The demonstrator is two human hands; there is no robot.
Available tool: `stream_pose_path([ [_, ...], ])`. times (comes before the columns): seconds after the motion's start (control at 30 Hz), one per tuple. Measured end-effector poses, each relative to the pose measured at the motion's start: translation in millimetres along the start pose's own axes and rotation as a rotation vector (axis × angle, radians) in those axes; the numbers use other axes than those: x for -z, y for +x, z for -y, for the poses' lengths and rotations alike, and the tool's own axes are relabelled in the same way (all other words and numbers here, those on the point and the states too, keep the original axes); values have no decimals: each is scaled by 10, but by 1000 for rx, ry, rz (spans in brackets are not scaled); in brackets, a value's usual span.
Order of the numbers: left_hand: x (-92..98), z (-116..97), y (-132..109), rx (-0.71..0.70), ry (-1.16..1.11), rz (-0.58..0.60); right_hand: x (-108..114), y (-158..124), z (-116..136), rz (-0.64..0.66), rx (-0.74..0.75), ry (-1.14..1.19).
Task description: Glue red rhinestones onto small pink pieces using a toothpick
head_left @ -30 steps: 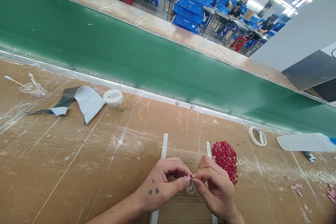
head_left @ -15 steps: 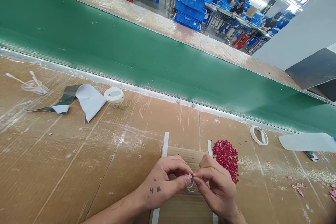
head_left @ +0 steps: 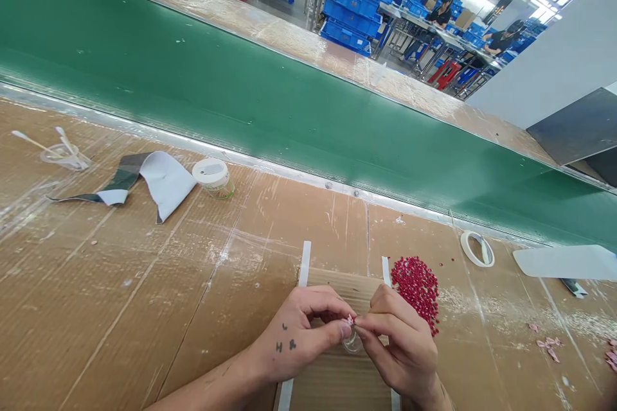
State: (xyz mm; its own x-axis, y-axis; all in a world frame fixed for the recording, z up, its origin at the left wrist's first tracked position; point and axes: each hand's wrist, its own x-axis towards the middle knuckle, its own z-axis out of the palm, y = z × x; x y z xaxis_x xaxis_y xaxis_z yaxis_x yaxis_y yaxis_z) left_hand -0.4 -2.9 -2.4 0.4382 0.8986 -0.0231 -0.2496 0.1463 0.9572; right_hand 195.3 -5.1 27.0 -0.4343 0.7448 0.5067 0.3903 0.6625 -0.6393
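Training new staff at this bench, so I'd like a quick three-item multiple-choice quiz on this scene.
1. Where is the red bead pile?
A) On the belt
B) Right of the cardboard
C) In a jar

2. What colour is the belt?
A) Blue
B) Red
C) Green

3. How are the left hand and right hand?
A) Far apart
B) Fingertips together above a clear cup
C) Flat on the bench

Answers:
1 B: the beads lie beside the cardboard's right edge.
2 C: its surface is green.
3 B: they meet at a small pink piece.
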Motion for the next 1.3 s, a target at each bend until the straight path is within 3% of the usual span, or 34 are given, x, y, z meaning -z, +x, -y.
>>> stream_pose_path([
  [0.43, -14, 5, -30, -82, 45, -14, 17, -7, -38, -12, 101, 63],
  [1.03, -68, -28, -48, 24, -22, -69, -23, -18, -11, -14, -218, 238],
  [1.3, -67, -55, -49, -45, 14, -65, -24, 12, -8, -16, -241, 310],
])
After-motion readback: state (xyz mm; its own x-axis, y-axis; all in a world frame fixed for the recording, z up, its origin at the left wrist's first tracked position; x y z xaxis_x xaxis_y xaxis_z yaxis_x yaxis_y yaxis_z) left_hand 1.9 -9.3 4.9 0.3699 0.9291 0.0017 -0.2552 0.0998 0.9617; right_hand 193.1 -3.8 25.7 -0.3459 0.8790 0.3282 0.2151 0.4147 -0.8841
